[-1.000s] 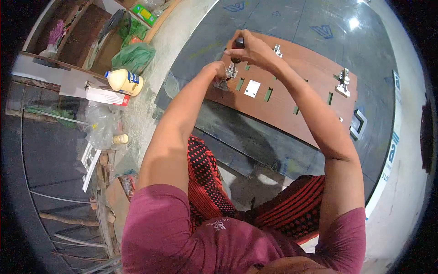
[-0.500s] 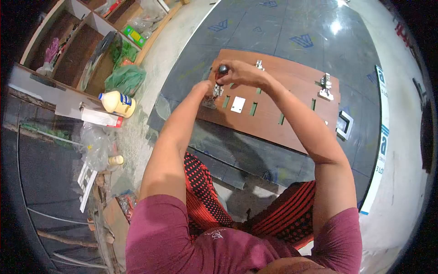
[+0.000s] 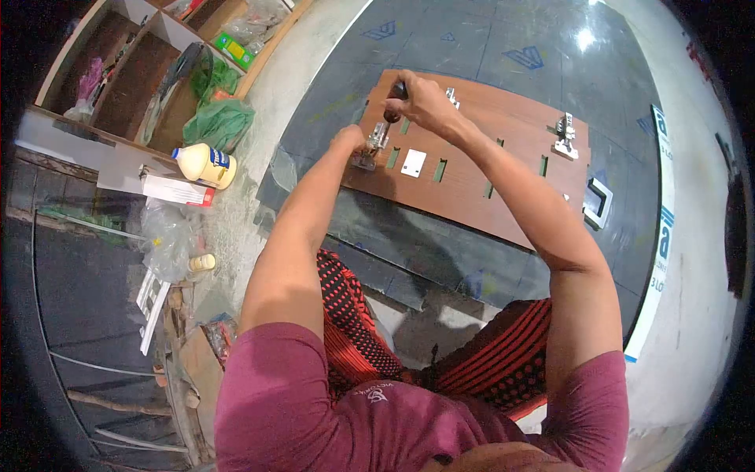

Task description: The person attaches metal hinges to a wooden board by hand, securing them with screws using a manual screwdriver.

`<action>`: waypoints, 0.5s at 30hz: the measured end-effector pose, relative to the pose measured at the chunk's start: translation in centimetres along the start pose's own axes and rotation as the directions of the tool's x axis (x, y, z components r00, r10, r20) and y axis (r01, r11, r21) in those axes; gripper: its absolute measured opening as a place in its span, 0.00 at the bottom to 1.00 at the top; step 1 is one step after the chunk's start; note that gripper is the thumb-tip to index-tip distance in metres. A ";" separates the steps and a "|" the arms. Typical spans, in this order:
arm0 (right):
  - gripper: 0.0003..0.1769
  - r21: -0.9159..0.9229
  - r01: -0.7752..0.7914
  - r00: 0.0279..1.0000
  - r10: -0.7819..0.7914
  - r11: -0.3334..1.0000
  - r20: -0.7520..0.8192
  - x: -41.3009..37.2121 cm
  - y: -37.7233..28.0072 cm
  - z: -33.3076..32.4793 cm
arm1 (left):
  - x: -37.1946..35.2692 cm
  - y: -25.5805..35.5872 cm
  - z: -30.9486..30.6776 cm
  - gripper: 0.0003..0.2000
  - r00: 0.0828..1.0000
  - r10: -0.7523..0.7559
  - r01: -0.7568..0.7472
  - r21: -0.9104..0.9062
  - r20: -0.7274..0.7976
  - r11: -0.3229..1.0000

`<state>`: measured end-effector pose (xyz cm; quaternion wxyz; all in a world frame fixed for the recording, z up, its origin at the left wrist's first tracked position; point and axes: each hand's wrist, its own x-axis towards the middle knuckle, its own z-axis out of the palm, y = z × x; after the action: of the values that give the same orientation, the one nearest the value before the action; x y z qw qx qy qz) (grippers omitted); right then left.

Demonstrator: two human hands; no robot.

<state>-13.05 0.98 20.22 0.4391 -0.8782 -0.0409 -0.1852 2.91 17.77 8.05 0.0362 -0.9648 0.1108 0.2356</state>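
Note:
A brown wooden panel (image 3: 464, 189) with several slots lies in front of me. At its left end, a metal cabinet hinge (image 3: 377, 138) sits near the edge. My left hand (image 3: 348, 140) is closed at that hinge, with its fingertips partly hidden. My right hand (image 3: 425, 101) grips a dark-handled screwdriver (image 3: 392, 111), which points down toward the hinge. A white card-like plate (image 3: 414, 163) lies on the panel beside them. Another hinge (image 3: 565, 138) is mounted near the right end, and one more (image 3: 451, 97) shows at the far edge behind my right hand.
The panel rests on a dark sheet-covered surface (image 3: 487, 39). Right of the panel lies a square metal-looking frame (image 3: 599, 203). A yellow jug (image 3: 206, 166), a green plastic bag (image 3: 218, 126) and a compartmented wooden shelf (image 3: 130, 67) are on the left.
My right hand has shifted slightly up and right, turning its grip on the screwdriver, which shows more of its length. My left hand stays at the hinge. The view has shifted slightly.

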 end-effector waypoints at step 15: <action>0.16 -0.082 0.152 0.988 -0.153 0.985 -0.003 2.9 -0.8 2.7 | -0.8 -1.5 0.1 0.25 0.977 0.186 -0.155 -0.246 0.107 0.957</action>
<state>-9.74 3.30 20.43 0.3877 -0.8888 -0.0983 -0.2238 2.53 19.39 8.32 -0.0923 -0.9318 0.1624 0.3112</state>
